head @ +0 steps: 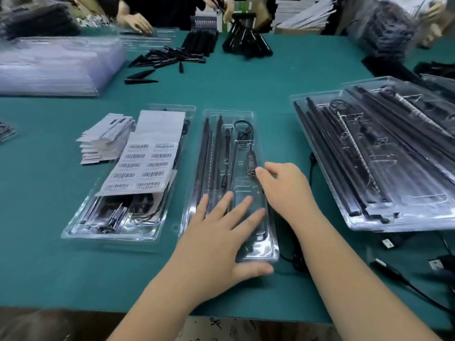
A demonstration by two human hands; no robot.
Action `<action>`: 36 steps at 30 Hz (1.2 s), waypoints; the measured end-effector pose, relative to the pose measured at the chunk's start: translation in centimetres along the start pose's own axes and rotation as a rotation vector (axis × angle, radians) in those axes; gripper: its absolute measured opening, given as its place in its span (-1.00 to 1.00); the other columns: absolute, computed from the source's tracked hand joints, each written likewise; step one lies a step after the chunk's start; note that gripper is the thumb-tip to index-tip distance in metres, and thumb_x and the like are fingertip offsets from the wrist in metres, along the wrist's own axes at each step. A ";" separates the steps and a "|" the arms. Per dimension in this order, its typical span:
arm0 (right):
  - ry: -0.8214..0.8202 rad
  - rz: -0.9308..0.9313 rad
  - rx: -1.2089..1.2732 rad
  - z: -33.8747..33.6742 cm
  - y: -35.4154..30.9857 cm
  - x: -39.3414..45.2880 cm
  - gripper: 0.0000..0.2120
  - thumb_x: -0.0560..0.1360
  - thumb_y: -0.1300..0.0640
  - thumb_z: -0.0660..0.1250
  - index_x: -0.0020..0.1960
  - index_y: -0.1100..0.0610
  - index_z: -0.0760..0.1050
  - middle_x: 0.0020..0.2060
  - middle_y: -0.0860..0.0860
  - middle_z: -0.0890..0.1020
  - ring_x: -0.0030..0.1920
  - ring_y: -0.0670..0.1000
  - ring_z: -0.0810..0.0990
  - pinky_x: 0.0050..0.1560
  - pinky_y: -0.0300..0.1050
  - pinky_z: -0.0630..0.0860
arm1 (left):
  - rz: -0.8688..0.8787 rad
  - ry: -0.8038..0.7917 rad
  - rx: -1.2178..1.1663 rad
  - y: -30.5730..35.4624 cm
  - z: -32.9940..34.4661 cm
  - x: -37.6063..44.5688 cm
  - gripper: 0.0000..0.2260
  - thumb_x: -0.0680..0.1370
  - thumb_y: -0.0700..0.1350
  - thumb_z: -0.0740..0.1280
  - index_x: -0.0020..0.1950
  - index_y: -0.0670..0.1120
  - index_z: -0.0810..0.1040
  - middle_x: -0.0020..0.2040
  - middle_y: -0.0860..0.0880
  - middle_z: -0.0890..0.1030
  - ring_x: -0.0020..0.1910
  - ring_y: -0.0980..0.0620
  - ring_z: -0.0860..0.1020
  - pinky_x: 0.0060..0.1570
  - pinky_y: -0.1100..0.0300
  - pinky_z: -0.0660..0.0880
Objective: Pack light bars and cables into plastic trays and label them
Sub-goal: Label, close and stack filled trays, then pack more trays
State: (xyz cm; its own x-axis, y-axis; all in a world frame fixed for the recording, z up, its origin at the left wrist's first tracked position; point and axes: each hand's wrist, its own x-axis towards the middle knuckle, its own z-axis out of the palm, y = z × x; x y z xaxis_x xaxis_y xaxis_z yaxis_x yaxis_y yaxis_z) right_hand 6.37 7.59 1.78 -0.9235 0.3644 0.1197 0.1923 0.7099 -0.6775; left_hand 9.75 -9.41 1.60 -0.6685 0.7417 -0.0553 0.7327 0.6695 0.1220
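A clear plastic tray (246, 116) lies lengthwise in the middle of the green table, holding black light bars (208, 148), a thin black cable (242, 130) and a small controller (251, 162). My left hand (216, 235) lies flat on the tray's near end, fingers spread, thumb at its front edge. My right hand (285, 185) rests on the tray's right side, fingertips touching the controller. A second filled tray (113, 232) lies to the left, with a sheet of barcode labels (145, 163) on top.
A stack of filled trays (384, 153) sits at the right, loose cables with plugs (394, 269) near it. Paper leaflets (103, 139) lie left of the labels. Empty clear trays (54, 67) are piled far left. Loose black parts (170, 60) and other people's hands (138, 22) are at the far side.
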 end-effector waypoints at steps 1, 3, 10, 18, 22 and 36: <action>-0.028 -0.007 0.009 -0.4 0.0 -0.6 -0.61 0.54 0.02 0.17 -0.38 0.16 0.17 -0.46 0.07 0.25 -0.43 0.06 0.21 -0.40 -0.05 0.19 | 0.021 0.001 0.037 0.0 0.1 -0.1 -0.23 0.43 0.47 -0.09 0.49 0.06 0.27 0.49 0.03 0.26 0.47 -0.15 0.25 0.40 -0.24 0.13; -0.100 0.032 0.112 -1.0 0.2 -2.2 -0.66 0.55 0.05 0.18 -0.25 0.29 0.40 -0.34 0.16 0.47 -0.28 0.18 0.40 -0.21 0.03 0.38 | 0.035 0.017 0.075 0.0 0.1 0.0 -0.28 0.47 0.43 -0.06 0.44 0.01 0.39 0.42 -0.01 0.41 0.39 -0.16 0.39 0.28 -0.26 0.34; -0.160 0.266 0.442 -2.4 2.1 -6.1 -0.79 0.52 0.14 0.26 0.01 -0.06 0.62 -0.30 -0.26 0.61 -0.29 -0.37 0.53 -0.15 -0.34 0.40 | 0.045 0.050 0.035 0.1 0.4 -0.1 -0.37 0.48 0.30 0.01 0.51 0.07 0.26 0.51 0.03 0.25 0.49 -0.12 0.21 0.41 -0.28 0.13; -0.243 0.250 0.484 -3.2 2.5 -6.0 -0.82 0.51 0.17 0.28 -0.11 -0.08 0.60 -0.38 -0.21 0.64 -0.33 -0.32 0.56 -0.32 -0.50 0.40 | 0.122 0.245 0.142 -0.6 0.9 1.5 -0.48 0.54 0.21 0.02 0.35 0.01 0.50 0.29 -0.09 0.55 0.23 -0.26 0.52 0.16 -0.31 0.43; -0.269 0.203 0.403 -3.4 2.9 -6.6 -0.83 0.49 0.19 0.32 -0.12 -0.08 0.58 -0.26 -0.19 0.65 -0.22 -0.25 0.58 -0.17 -0.45 0.43 | 0.244 0.505 0.187 -0.5 1.9 1.8 -0.60 0.55 0.06 0.12 0.19 -0.05 0.63 0.12 -0.12 0.65 0.02 -0.30 0.62 -0.04 -0.24 0.56; -0.353 -0.281 -0.495 -0.8 0.8 -5.4 -0.24 0.43 -0.24 -0.02 0.54 0.00 -0.14 0.49 0.00 -0.32 0.49 0.05 -0.26 0.48 0.04 -0.04 | 0.093 0.801 -0.135 0.7 1.6 1.5 -0.53 0.66 -0.06 0.03 -0.26 -0.24 0.57 0.07 -0.15 0.66 0.04 -0.24 0.63 -0.13 -0.05 0.61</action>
State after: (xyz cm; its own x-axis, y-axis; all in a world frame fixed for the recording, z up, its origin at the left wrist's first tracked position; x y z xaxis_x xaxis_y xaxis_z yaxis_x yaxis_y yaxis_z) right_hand 11.73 6.67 1.18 -0.9977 -0.0344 -0.0584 -0.0199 0.9724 -0.2325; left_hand 9.43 -7.80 0.02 -0.5317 0.5054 0.6796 0.8021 0.5582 0.2124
